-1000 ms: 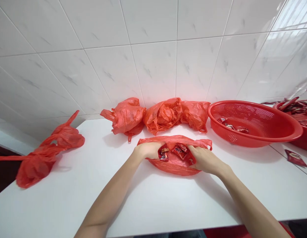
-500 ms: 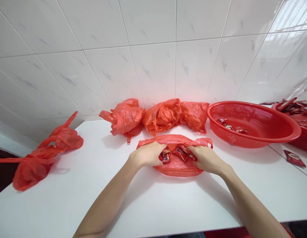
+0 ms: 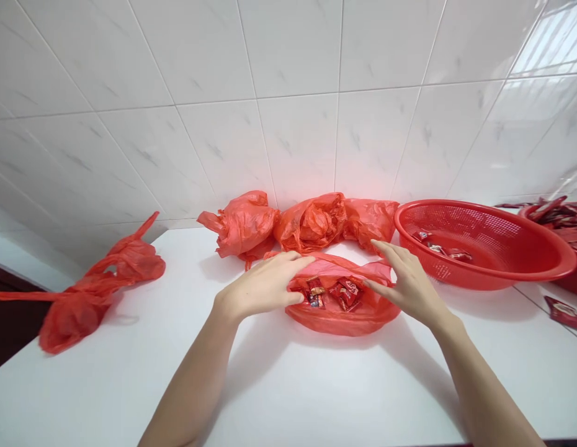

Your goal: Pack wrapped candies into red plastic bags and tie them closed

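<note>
The left hand (image 3: pixel 263 288), wide and apparently empty, curved over the left rim of the open red bag (image 3: pixel 340 324), which sat mid-desk (image 3: pixel 316 397), before bunched bags (image 3: pixel 314 225) along the back edge. Packets (image 3: pixel 348 293) lay inside. The right hand (image 3: pixel 386 273) spread wide at the right rim. Snagging the limp rim could have folded it inward, perhaps spilling packets. Half a second earlier, both hands reached deeper inside.

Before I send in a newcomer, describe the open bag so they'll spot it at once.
On the white table, find the three bags along the wall. The open bag lies just in front, between left hand and right hand. Unlike those three, its mouth gapes wide, showing small packets inside.
</note>
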`<state>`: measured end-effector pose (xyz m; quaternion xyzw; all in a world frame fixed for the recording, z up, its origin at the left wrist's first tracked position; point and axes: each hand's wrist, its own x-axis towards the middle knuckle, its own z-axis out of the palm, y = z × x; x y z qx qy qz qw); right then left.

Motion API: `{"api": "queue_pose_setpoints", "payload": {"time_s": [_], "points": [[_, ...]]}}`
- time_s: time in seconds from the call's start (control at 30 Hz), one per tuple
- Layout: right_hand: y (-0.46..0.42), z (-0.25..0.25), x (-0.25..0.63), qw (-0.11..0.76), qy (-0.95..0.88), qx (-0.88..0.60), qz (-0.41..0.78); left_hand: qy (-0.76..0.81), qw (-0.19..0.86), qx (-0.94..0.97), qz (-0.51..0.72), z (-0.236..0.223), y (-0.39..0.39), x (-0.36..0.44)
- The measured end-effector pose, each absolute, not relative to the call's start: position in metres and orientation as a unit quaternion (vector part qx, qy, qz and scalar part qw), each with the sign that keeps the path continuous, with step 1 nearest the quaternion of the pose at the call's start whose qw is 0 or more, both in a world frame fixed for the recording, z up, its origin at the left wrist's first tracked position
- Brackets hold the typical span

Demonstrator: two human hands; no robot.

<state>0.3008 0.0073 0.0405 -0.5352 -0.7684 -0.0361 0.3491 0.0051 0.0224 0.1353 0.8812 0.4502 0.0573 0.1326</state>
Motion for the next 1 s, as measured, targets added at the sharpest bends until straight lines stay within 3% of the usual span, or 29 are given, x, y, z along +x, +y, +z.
{"api": "queue_pose_setpoints", "payload": {"time_s": [0.2, 0.4, 0.53, 0.63, 0.83, 1.0], "points": [[0.012, 0.047, 0.328, 0.299, -0.718, -0.599, 0.191, 0.488, 0.106, 0.862, 0.088, 0.138, 0.031, -0.003], [0.013, 0.067, 0.325, 0.469, -0.648, -0.487, 0.351, 0.565, 0.15, 0.811, 0.014, 0.139, 0.041, -0.018], [0.015, 0.095, 0.315, 0.545, -0.613, -0.432, 0.374, 0.548, 0.208, 0.81, 0.017, 0.147, 0.04, -0.033], [0.019, 0.117, 0.308, 0.598, -0.589, -0.395, 0.373, 0.52, 0.242, 0.81, 0.124, 0.154, 0.034, -0.037], [0.025, 0.146, 0.285, 0.654, -0.574, -0.339, 0.358, 0.435, 0.301, 0.712, 0.462, 0.161, 0.029, -0.027], [0.018, 0.154, 0.255, 0.646, -0.631, -0.287, 0.32, 0.33, 0.316, 0.698, 0.551, 0.159, 0.019, -0.014]]}}
